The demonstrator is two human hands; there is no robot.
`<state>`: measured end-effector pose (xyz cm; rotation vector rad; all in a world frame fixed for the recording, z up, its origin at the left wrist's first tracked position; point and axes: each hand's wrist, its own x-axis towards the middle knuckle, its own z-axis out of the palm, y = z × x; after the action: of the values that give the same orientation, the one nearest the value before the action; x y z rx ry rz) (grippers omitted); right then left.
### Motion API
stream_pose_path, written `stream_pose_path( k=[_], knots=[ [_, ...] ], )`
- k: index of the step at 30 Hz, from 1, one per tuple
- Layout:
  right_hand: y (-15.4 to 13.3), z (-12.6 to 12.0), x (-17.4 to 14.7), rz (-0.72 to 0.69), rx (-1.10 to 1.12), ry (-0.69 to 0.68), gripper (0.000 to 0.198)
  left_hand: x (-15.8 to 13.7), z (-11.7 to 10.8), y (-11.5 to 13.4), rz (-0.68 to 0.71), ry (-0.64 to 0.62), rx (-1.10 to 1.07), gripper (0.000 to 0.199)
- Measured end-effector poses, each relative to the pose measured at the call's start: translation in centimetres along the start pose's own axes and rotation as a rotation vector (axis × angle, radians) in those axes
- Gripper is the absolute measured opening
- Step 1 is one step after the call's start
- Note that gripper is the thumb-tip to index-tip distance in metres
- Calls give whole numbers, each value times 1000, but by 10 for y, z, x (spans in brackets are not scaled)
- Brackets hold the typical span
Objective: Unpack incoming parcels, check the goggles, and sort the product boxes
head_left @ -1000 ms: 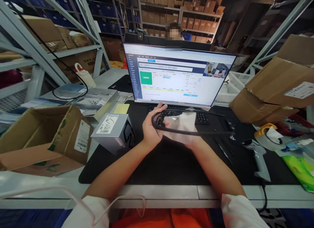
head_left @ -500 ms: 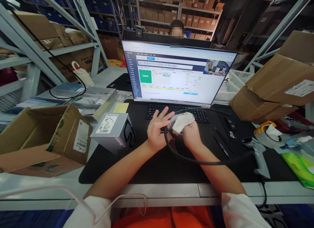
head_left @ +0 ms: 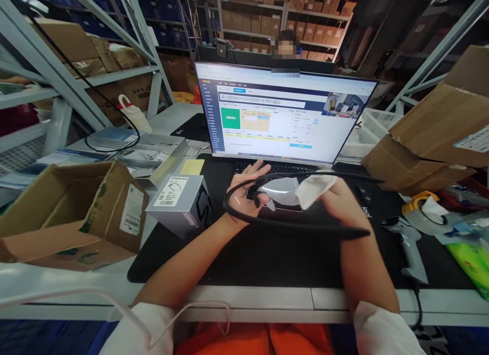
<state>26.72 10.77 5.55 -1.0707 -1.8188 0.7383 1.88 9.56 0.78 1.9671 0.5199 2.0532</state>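
A black curved band (head_left: 290, 226) with a clear lens-like piece (head_left: 281, 190) is held above the desk mat; it resembles eyewear, but its exact kind is unclear. My left hand (head_left: 244, 192) grips its left bend, with the thumb and fingers around it and other fingers stretched upward. My right hand (head_left: 342, 199) is closed on a crumpled white wipe (head_left: 315, 189) by the right end of the clear piece. The two ends of the band point right, past my right wrist. Left of my left hand stands a grey product box (head_left: 178, 205) with a white label.
An opened cardboard box (head_left: 72, 217) is at left. Behind my hands are a keyboard (head_left: 244, 167) and monitor (head_left: 275, 115). At right are a barcode scanner (head_left: 408, 248), tape roll (head_left: 426, 212), green packet (head_left: 468, 266) and stacked cartons (head_left: 431, 120). A person sits beyond the monitor.
My right hand has moved right with the wipe, away from my left hand. The band has turned and swung left, exposing more of the clear piece. The view has shifted slightly.
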Motion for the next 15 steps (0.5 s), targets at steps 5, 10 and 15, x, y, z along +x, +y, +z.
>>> stream_pose_path(
  k=[5, 10, 15],
  knots=[
    [-5, -44, -12, 26, 51, -142, 29, 6, -6, 7, 34, -67, -119, 39],
    [-19, -43, -21, 88, 69, -312, 30, 2, -4, 4, 67, -125, -175, 40],
    [-35, -33, -24, -54, 76, -375, 34, -3, -1, 6, -27, -110, -182, 37]
  ],
)
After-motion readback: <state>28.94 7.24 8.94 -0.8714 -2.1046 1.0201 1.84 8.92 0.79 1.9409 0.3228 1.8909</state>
